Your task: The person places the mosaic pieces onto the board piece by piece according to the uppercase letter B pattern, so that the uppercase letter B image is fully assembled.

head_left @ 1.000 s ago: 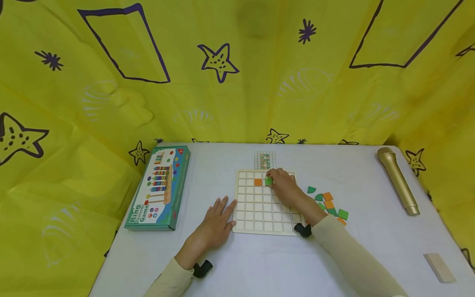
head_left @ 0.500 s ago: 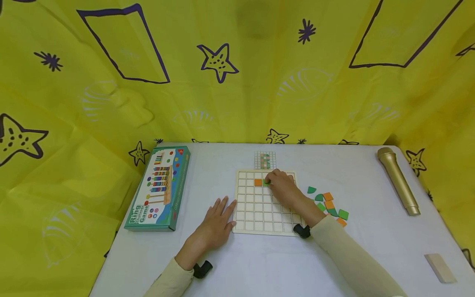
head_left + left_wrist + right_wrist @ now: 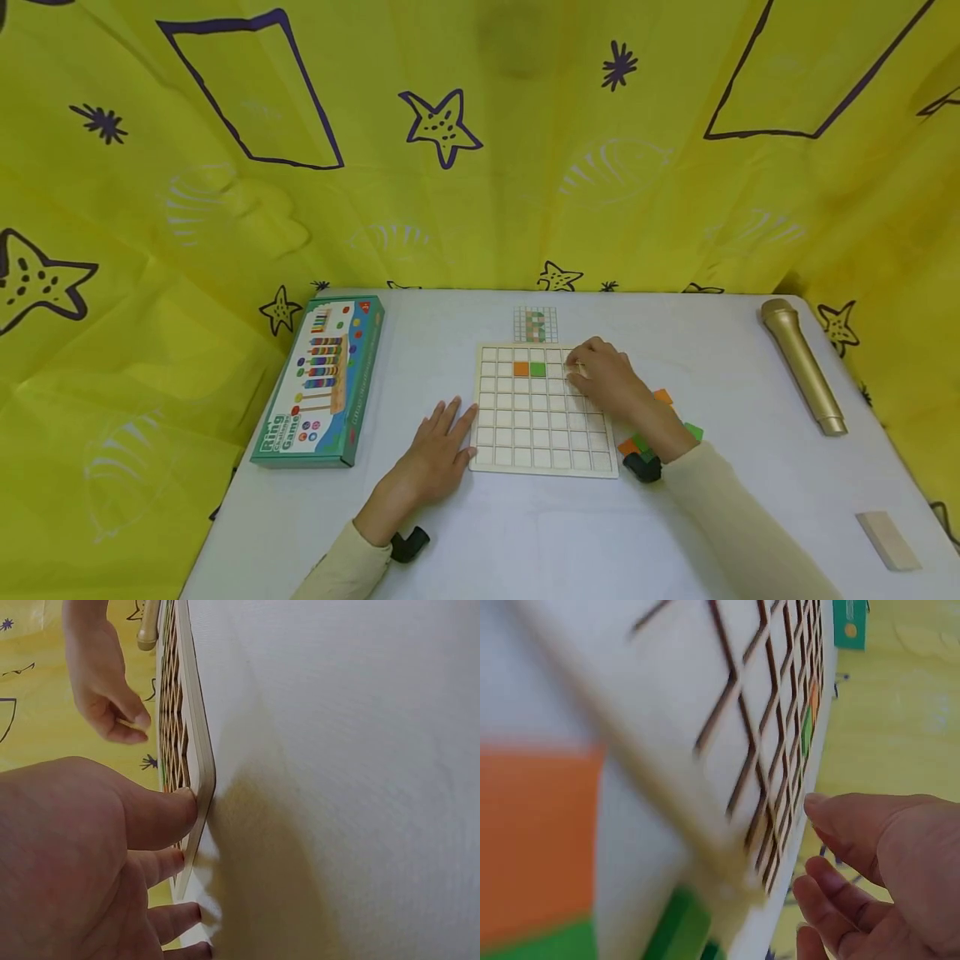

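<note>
A pale wooden grid board (image 3: 542,457) lies mid-table, with an orange square tile (image 3: 521,368) and a green square tile (image 3: 537,369) side by side in its second row. My left hand (image 3: 435,454) rests at the board's left edge, fingers spread; in the left wrist view its thumb touches the rim. Over the board's upper right part is my right hand (image 3: 609,379), its fingers loosely bent with nothing between them in the right wrist view (image 3: 855,877). Behind the board lies a small pattern card (image 3: 536,325). Loose orange and green tiles (image 3: 694,431) lie partly hidden under the right forearm.
At the left stands a green and white game box (image 3: 318,383). A gold microphone (image 3: 804,367) lies at the right, and a pale wooden block (image 3: 888,540) sits near the front right edge. A yellow patterned curtain (image 3: 510,192) hangs behind the table.
My right hand has let go of the green tile, which now sits in the cell beside the orange one. That hand has moved right. My left hand has stayed put.
</note>
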The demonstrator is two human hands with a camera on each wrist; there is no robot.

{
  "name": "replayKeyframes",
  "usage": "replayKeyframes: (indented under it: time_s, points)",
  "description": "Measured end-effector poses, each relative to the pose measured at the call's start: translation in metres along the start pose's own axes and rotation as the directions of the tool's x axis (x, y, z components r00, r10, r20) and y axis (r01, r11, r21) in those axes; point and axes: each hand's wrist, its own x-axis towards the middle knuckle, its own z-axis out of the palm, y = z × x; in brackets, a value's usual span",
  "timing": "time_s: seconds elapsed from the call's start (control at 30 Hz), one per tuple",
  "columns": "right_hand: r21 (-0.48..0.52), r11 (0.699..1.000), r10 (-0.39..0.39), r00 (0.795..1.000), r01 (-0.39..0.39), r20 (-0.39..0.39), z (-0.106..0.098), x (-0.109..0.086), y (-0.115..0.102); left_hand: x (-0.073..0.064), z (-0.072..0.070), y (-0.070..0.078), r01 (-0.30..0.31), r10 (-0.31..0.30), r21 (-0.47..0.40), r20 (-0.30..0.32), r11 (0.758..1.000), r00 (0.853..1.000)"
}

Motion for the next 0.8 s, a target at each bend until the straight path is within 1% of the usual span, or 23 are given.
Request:
replayKeyframes:
  time_s: [0.1, 0.23, 0.37, 0.47, 0.53, 0.67, 0.8]
  points:
    - [0.013, 0.999, 0.047, 0.999, -0.047, 0.022, -0.016, -0.009, 0.02, 0.0, 0.0, 0.0, 0.007, -0.007, 0.001, 0.003, 1.0, 1.0]
    - [0.057, 0.99, 0.124, 0.988, -0.13, 0.095, -0.035, -0.022, 0.044, -0.001, -0.001, 0.0, 0.007, -0.007, 0.001, 0.001, 1.0, 1.0]
    - [0.088, 0.981, 0.155, 0.974, -0.171, 0.167, -0.047, -0.03, 0.059, -0.002, -0.001, 0.0, 0.004, -0.004, -0.004, -0.003, 1.0, 1.0]
    - [0.091, 0.982, 0.143, 0.968, -0.164, 0.208, -0.05, -0.033, 0.066, -0.002, -0.001, -0.001, 0.005, -0.005, -0.007, -0.003, 1.0, 1.0]
    - [0.093, 0.983, 0.133, 0.966, -0.157, 0.221, -0.049, -0.034, 0.069, -0.002, 0.0, -0.001, 0.004, -0.004, -0.008, -0.006, 1.0, 1.0]
    - [0.09, 0.985, 0.124, 0.969, -0.146, 0.214, -0.047, -0.034, 0.07, 0.0, 0.001, -0.001, 0.001, -0.001, -0.005, -0.01, 1.0, 1.0]
    - [0.098, 0.982, 0.14, 0.969, -0.162, 0.203, -0.044, -0.034, 0.068, 0.001, 0.002, -0.002, 0.0, 0.0, 0.001, -0.007, 1.0, 1.0]
